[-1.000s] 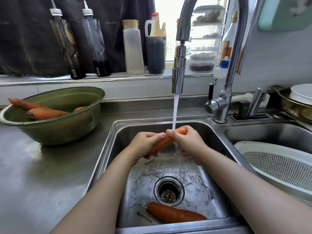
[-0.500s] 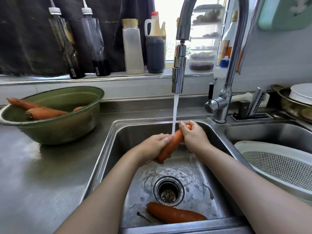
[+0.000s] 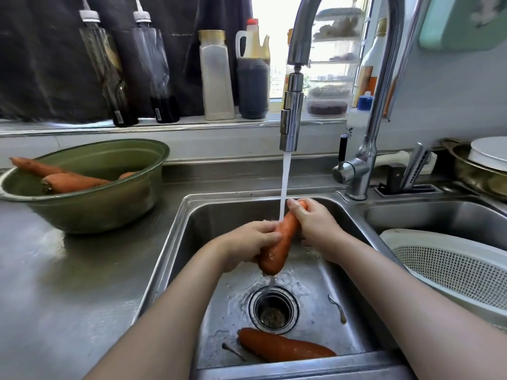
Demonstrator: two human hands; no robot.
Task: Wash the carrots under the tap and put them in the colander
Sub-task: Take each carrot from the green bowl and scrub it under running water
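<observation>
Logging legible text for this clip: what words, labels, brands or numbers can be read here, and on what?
None can be read.
Left squeeze bottle: small label near its base, too small.
Right squeeze bottle: small label near its base, too small.
White bottle with blue cap: dark marks, blurred.
Orange-labelled bottle: print blurred.

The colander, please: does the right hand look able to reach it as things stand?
Probably yes. The colander sits in the next basin, beside the right hand, with only the low sink divider between them; the hand grips a carrot, though, which it could carry over.
</observation>
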